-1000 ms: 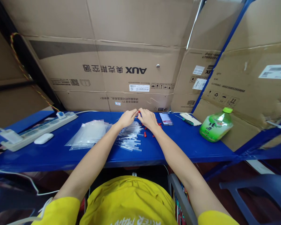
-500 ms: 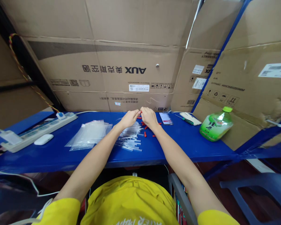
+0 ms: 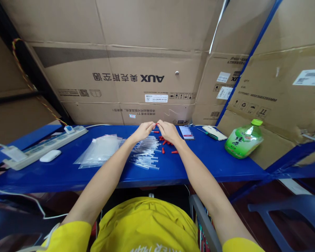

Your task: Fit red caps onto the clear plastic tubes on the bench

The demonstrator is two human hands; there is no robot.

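My left hand (image 3: 144, 132) is closed in a pinch above a heap of thin clear tubes (image 3: 145, 150). A clear tube showed beside it a moment earlier; now my fingers hide it. Close on the right, my right hand (image 3: 168, 131) pinches a small red rubber bulb (image 3: 156, 124), which shows between the fingertips of both hands. Whether tube and bulb are joined is hidden. More red rubber bulbs (image 3: 163, 150) lie scattered below and beside my right hand on the blue table (image 3: 199, 164).
Clear zip bags (image 3: 101, 150) lie left of the tubes. Farther left are a power strip (image 3: 48, 147) and a white case (image 3: 50, 156). A phone (image 3: 186, 132), a green-handled screwdriver (image 3: 211, 135) and a green tea bottle (image 3: 244, 140) are on the right. Cardboard (image 3: 136, 28) stands behind.
Both hands stay together at nearly the same place, with small finger shifts. The tube end that stuck out left of my left hand no longer shows.
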